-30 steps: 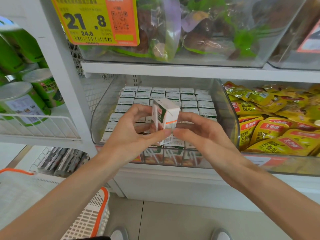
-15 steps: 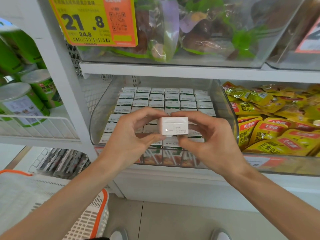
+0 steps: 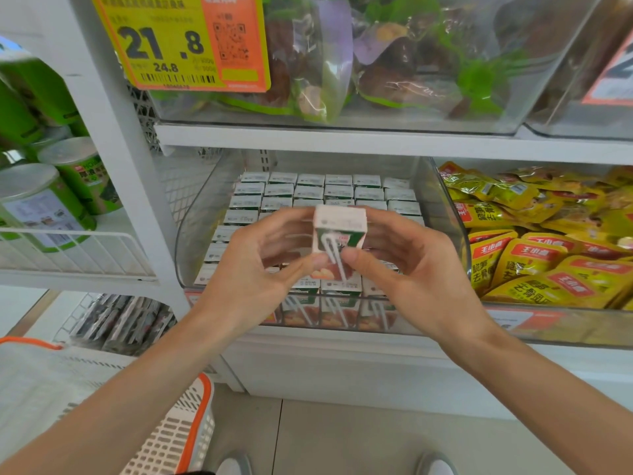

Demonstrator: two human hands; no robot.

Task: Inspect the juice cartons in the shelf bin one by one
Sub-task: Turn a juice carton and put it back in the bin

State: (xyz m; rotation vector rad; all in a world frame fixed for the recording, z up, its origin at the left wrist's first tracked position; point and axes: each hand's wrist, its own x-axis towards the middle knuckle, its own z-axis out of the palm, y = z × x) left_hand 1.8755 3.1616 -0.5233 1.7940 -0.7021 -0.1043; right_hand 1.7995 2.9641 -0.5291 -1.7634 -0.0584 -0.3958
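A small juice carton [image 3: 339,234], white on top with a green and red front and a straw stuck to it, stands upright between my two hands in front of the clear shelf bin [image 3: 193,234]. My left hand [image 3: 253,269] grips its left side, thumb near the bottom edge. My right hand [image 3: 411,269] grips its right side, thumb at the lower front. Behind and below, several rows of the same cartons [image 3: 308,192] fill the bin, tops up.
A second clear bin of yellow snack packets [image 3: 534,241] sits to the right. Above is a shelf with bagged goods and a yellow and orange price tag [image 3: 178,42]. Green cans [image 3: 44,200] stand at left. A white and orange basket [image 3: 171,437] is low left.
The carton has been turned in my hands, from tilted, to lying with one white face toward me, to upright now with its straw side facing me. Both hands stayed on it.
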